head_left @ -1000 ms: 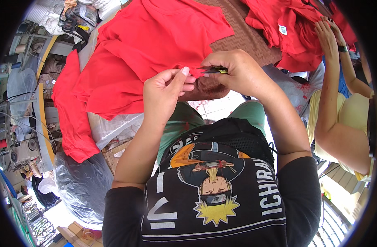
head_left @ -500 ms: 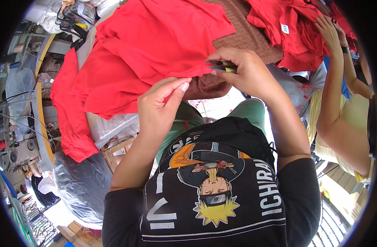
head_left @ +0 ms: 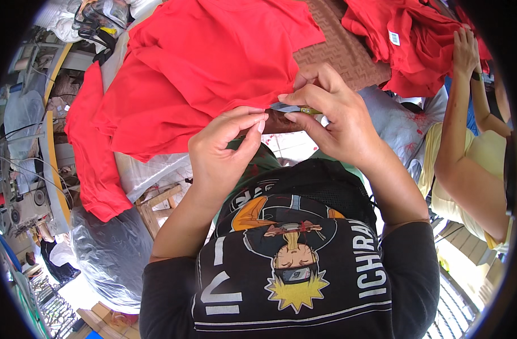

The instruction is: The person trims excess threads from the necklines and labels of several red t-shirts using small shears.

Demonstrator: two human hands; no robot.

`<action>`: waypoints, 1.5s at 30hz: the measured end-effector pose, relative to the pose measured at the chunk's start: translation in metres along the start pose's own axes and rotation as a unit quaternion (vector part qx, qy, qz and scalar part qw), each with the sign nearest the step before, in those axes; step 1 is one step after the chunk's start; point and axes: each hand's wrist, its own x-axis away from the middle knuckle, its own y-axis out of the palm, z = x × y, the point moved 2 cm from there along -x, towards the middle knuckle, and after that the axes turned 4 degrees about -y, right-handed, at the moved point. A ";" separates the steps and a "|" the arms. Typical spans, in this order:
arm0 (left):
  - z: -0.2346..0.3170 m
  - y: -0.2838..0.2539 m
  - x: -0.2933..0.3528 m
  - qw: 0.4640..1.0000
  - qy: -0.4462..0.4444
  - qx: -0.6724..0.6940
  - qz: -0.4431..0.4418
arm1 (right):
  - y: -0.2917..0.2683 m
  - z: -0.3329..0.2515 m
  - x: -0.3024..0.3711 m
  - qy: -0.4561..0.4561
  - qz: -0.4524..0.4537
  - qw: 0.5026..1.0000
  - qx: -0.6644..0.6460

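By red cloth (head_left: pixel 202 62), my right hand (head_left: pixel 340 116) curls round snips (head_left: pixel 289 108), left hand (head_left: pixel 224 138) pinched (hold unclear); slipping could nick it.

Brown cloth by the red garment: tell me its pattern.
The brown cloth has an angular, maze-like pattern in two browns, best seen in the head view.

Brown patterned cloth (head_left: pixel 349 62), red garment (head_left: pixel 207 62) atop

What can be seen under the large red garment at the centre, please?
Brown patterned cloth shows past the right edge of the large red garment, and clear plastic beyond its lower edge. Anything beneath its middle is covered.
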 end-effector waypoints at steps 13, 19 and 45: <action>-0.003 0.002 0.002 1.000 0.011 -0.007 0.002 | 0.004 0.002 0.000 -0.004 -0.010 1.000 0.009; -0.002 0.003 0.001 1.000 0.018 -0.008 -0.002 | 0.006 0.004 0.001 0.004 -0.007 1.000 -0.015; -0.025 -0.005 -0.031 0.878 -0.213 0.427 -0.046 | 0.007 0.005 -0.017 -0.026 -0.009 0.996 -0.091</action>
